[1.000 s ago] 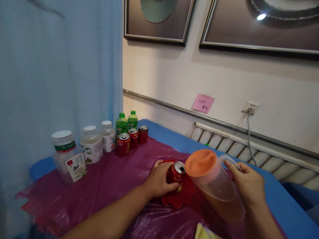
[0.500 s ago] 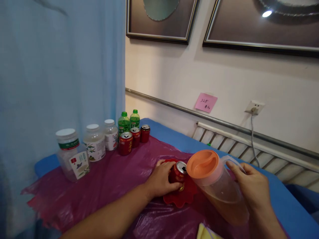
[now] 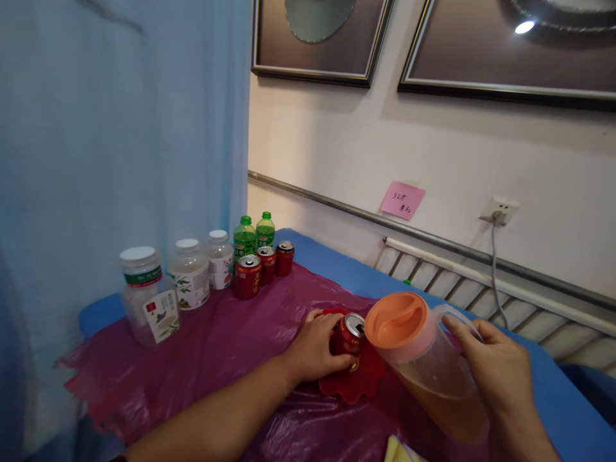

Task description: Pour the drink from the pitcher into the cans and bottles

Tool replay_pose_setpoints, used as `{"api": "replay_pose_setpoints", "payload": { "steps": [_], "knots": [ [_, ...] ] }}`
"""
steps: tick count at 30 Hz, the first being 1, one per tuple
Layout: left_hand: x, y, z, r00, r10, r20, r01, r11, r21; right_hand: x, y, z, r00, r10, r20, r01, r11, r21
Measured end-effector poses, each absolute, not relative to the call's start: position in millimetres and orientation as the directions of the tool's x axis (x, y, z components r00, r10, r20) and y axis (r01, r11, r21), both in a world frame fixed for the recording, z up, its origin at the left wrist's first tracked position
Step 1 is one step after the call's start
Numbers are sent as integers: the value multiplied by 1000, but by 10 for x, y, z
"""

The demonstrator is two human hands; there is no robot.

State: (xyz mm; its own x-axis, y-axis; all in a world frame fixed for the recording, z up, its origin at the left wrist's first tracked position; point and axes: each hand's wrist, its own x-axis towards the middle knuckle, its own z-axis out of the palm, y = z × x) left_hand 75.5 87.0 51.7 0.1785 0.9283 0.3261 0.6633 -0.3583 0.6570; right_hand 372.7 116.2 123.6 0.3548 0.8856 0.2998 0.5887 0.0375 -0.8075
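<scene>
Left hand [image 3: 315, 350]: curled partway around the near can, thumb in front and fingers behind, the grip only as wide as the can.
Near can [image 3: 347, 342]: red, silver top showing an opening, at the centre of the dial used here; it stands on the scalloped mat.
Scalloped mat [image 3: 353, 386]: red, mostly showing from 4 to 7 o'clock of the can.
Right hand [image 3: 498, 369]: at 4 o'clock, closed around the pitcher's handle [image 3: 455, 316].
Pitcher [image 3: 430, 366]: at 4 o'clock, clear, partly filled with brownish liquid, tilted toward the can.
Orange lid [image 3: 397, 319]: at 3 o'clock, close beside the can's top; I cannot tell whether they touch.
Three other cans [image 3: 248, 279]: red, grouped at 10 o'clock.
Green bottles [image 3: 245, 242]: two, just behind those cans, also toward 10 o'clock.
Clear jars [image 3: 190, 285]: three, white-capped, in a row between 9 and 10 o'clock.
Yellow item [image 3: 399, 451]: at 5 o'clock, cut off by the bottom edge.
Purple sheet [image 3: 231, 359]: wrinkled, spread beneath the mat.
</scene>
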Motion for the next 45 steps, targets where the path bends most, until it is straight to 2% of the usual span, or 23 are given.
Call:
{"api": "replay_pose_setpoints", "payload": {
  "steps": [15, 26, 38, 45],
  "knots": [
    [770, 846, 576, 201, 937, 287, 653, -346, 673, 3662, 1051, 1349, 370, 884, 285, 597, 8, -802],
    [765, 838, 588, 215, 932, 292, 625, -362, 692, 3706, 1050, 1312, 347, 876, 335, 610, 61, -790],
    [763, 836, 588, 213, 937, 277, 613, -349, 709, 3685, 1034, 1354, 376, 881, 288, 611, -2, -792],
    [755, 850, 561, 209, 939, 273, 622, -344, 704, 3680, 1027, 1352, 363, 884, 294, 588, 27, -808]
  ]
}}
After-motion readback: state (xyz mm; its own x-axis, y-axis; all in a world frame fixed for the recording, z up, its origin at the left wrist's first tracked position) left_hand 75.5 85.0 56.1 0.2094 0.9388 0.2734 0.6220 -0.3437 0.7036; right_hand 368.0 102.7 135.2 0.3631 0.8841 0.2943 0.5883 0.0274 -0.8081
